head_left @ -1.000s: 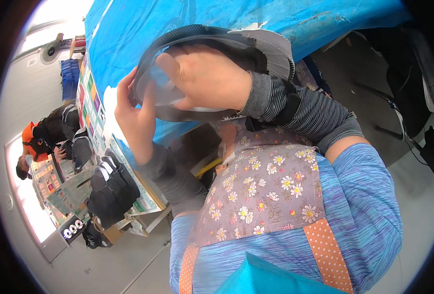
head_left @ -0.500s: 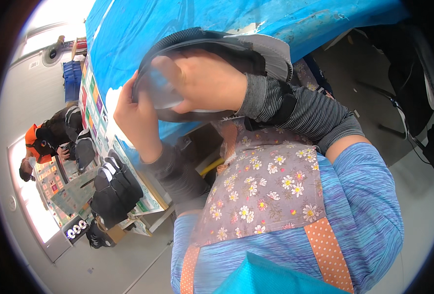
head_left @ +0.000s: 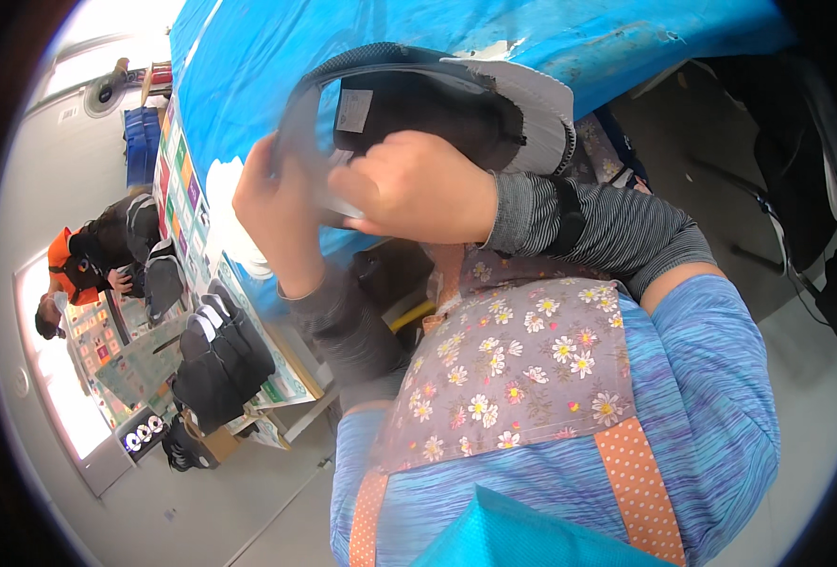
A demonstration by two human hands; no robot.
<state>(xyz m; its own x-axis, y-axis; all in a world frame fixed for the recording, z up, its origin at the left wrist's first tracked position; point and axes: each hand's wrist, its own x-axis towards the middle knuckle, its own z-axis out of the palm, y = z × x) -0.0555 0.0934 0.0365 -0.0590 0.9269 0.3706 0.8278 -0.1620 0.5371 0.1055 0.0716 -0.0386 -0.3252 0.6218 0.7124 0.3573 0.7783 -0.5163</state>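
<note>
A black bag-like piece [head_left: 437, 109] with a mesh outer edge, a dark lining and a pale label [head_left: 354, 111] inside hangs opened out in front of me. A white panel [head_left: 537, 99] with a toothed, zipper-like edge forms its right side. My left hand [head_left: 279, 213], smeared by motion, has its fingers bent around the left rim. Across the opening reaches my right hand [head_left: 423, 187], its fingers closed. Between thumb and fingers it pinches a pale, blurred strip [head_left: 343, 205] beside the left hand; whether the strip belongs to the bag I cannot tell.
A blue sheet [head_left: 248, 76] covers the table beyond. White material [head_left: 234, 213] lies left of my left hand. Black bags [head_left: 215, 364] stand by a board at the left, and a person in orange [head_left: 74, 269] is farther off. A dark chair [head_left: 796, 189] stands at right.
My right hand has drawn back from inside the bag toward its near rim, uncovering the lining and label, and its fingers have curled in. My left hand has shifted slightly right.
</note>
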